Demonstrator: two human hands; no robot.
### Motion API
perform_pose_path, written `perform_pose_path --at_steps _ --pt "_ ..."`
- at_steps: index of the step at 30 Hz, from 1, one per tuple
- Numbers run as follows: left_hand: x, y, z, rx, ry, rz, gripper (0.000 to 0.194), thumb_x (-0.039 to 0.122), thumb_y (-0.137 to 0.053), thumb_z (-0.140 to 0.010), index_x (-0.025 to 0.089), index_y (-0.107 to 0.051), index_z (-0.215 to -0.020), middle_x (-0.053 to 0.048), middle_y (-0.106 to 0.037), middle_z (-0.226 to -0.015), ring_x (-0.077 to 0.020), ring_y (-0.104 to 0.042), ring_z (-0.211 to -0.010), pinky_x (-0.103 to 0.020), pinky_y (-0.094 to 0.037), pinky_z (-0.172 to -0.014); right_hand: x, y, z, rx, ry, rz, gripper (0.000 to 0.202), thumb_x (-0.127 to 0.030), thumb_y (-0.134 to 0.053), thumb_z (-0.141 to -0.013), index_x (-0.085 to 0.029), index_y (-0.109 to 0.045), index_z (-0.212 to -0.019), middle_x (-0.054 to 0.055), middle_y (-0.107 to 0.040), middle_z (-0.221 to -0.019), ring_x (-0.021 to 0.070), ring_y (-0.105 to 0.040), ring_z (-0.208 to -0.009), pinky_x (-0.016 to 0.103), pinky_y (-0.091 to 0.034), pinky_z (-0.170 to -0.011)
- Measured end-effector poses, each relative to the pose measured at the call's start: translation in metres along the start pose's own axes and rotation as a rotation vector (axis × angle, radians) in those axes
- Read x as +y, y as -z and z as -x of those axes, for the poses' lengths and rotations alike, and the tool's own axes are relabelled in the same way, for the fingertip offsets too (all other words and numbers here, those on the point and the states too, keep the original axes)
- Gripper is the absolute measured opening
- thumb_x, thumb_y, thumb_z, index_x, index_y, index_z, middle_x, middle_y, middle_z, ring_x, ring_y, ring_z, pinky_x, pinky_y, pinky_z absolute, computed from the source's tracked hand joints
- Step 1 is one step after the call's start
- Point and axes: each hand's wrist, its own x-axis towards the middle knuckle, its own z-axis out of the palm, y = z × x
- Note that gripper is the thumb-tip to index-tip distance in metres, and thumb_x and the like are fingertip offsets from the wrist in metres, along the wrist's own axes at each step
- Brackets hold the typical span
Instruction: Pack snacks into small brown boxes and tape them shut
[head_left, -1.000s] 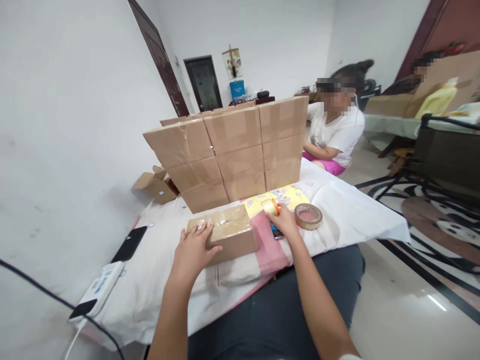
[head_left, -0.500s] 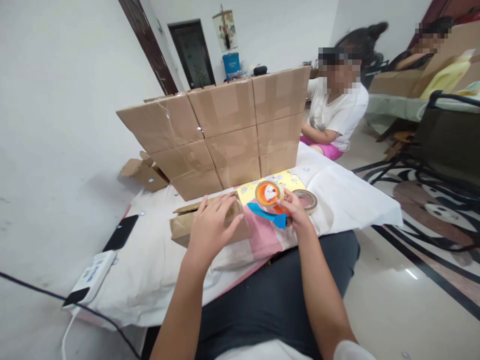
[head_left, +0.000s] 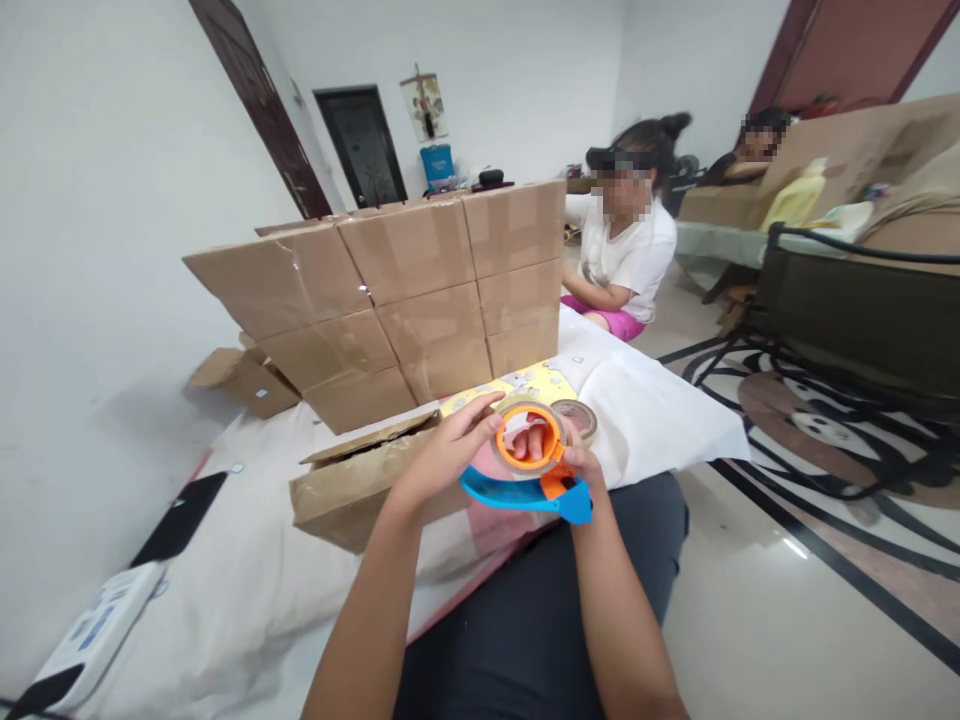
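**Both hands meeting at the tape dispenser, box waiting alongside**

The step in hand appears to be readying tape. The right hand [head_left: 583, 465] is grasping the blue-and-orange tape dispenser [head_left: 517, 494], its grip wrapping the near right side, and is holding it above the cloth-covered counter [head_left: 247, 560]. The left hand [head_left: 446, 455] is reaching to the left edge of the tape roll; whether its grip is pinching anything, I cannot tell. Fingers are showing through the orange hub, though whose hand they belong to is unclear.

The cardboard box [head_left: 341, 512] is resting on the counter just left of the dispenser, a top flap standing slightly raised over a dark gap. The next move probably calls for finding the tape's loose end while the right hand is steadying the dispenser.

Half a second ago the left hand was lying on the box; now it is meeting the dispenser, leaving the box unheld. The brown tape roll [head_left: 590, 425] is sitting partly hidden behind the right hand.
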Motion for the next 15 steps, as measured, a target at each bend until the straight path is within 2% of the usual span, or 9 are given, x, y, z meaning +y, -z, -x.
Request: perform_pose_path --at_steps 3,5,7,8,10,11,13,14,15 --pt "-0.008 -0.009 0.003 0.019 -0.019 0.093 0.049 0.047 -0.046 -0.098 0.022 -0.054 -0.139 -0.008 -0.064 -0.135 -0.0236 -0.058 -0.126 -0.037 -0.048 -0.105 0.004 -0.007 0.004 0.035 -0.085 0.193 0.085 -0.072 -0.008 -0.084 -0.015 -0.053 -0.129 0.015 -0.066 -0.084 0.0315 -0.066 -0.088 0.043 -0.051 -0.078" --pt "-0.009 -0.013 0.006 0.001 -0.005 0.128 0.049 0.045 -0.044 -0.099 0.022 -0.05 -0.143 -0.009 -0.067 -0.13 -0.0226 -0.062 -0.119 -0.037 -0.052 -0.1 0.005 -0.009 0.005 0.033 -0.128 0.281 0.083 -0.067 -0.003 -0.088 -0.013 -0.055 -0.126 0.015 -0.064 -0.076 0.0315 -0.066 -0.084 0.043 -0.05 -0.079" --pt "-0.001 -0.016 0.013 0.058 -0.009 0.078 0.048 0.043 -0.045 -0.099 0.022 -0.05 -0.142 -0.01 -0.066 -0.131 -0.023 -0.062 -0.118 -0.038 -0.052 -0.1 0.006 -0.009 0.005 0.015 -0.122 0.294 0.086 -0.065 0.003 -0.089 -0.013 -0.061 -0.115 0.012 -0.059 -0.064 0.0309 -0.064 -0.077 0.044 -0.049 -0.081" --pt "0.008 -0.016 0.018 0.123 -0.048 0.012 0.044 0.041 -0.046 -0.1 0.022 -0.054 -0.138 -0.011 -0.066 -0.131 -0.0236 -0.062 -0.119 -0.039 -0.051 -0.101 0.006 -0.007 0.005 0.028 -0.109 0.276 0.089 -0.064 0.007 -0.089 -0.014 -0.063 -0.107 0.011 -0.056 -0.06 0.0298 -0.063 -0.073 0.045 -0.049 -0.081" --pt "0.036 -0.013 0.035 0.229 -0.227 -0.154 0.033 0.037 -0.044 -0.101 0.022 -0.066 -0.122 -0.011 -0.069 -0.124 -0.0241 -0.062 -0.117 -0.04 -0.049 -0.102 0.005 -0.004 0.004 0.073 -0.071 0.191 0.091 -0.066 0.013 -0.087 -0.019 -0.064 -0.088 0.01 -0.054 -0.057 0.0273 -0.061 -0.067 0.046 -0.05 -0.082" --pt "0.053 -0.011 0.046 0.212 -0.369 -0.212 0.033 0.034 -0.041 -0.102 0.023 -0.07 -0.111 -0.01 -0.072 -0.116 -0.023 -0.065 -0.11 -0.04 -0.05 -0.1 0.004 -0.003 0.003 0.106 -0.046 0.121 0.088 -0.068 0.012 -0.086 -0.022 -0.062 -0.08 0.009 -0.054 -0.058 0.0265 -0.06 -0.066 0.046 -0.051 -0.082" --pt "0.091 -0.005 0.072 -0.009 -0.645 -0.192 0.039 0.031 -0.035 -0.104 0.025 -0.073 -0.101 -0.005 -0.076 -0.101 -0.0194 -0.069 -0.099 -0.035 -0.053 -0.095 0.0 -0.002 0.0 0.178 0.022 -0.084 0.077 -0.076 -0.003 -0.086 -0.025 -0.058 -0.07 0.008 -0.056 -0.059 0.0269 -0.062 -0.069 0.046 -0.052 -0.081" --pt "0.108 -0.003 0.086 -0.072 -0.715 -0.164 0.041 0.033 -0.033 -0.105 0.025 -0.073 -0.102 -0.004 -0.077 -0.1 -0.0183 -0.07 -0.098 -0.033 -0.054 -0.094 -0.002 -0.003 -0.002 0.218 0.058 -0.221 0.07 -0.079 -0.017 -0.086 -0.025 -0.058 -0.068 0.008 -0.058 -0.06 0.028 -0.063 -0.072 0.046 -0.053 -0.081" --pt "0.123 0.0 0.101 -0.063 -0.733 -0.173 0.041 0.035 -0.033 -0.105 0.026 -0.074 -0.101 -0.002 -0.077 -0.097 -0.0178 -0.07 -0.098 -0.032 -0.054 -0.093 -0.004 -0.004 -0.003 0.266 0.088 -0.358 0.061 -0.078 -0.031 -0.085 -0.026 -0.059 -0.068 0.008 -0.06 -0.062 0.0292 -0.065 -0.076 0.046 -0.053 -0.081"
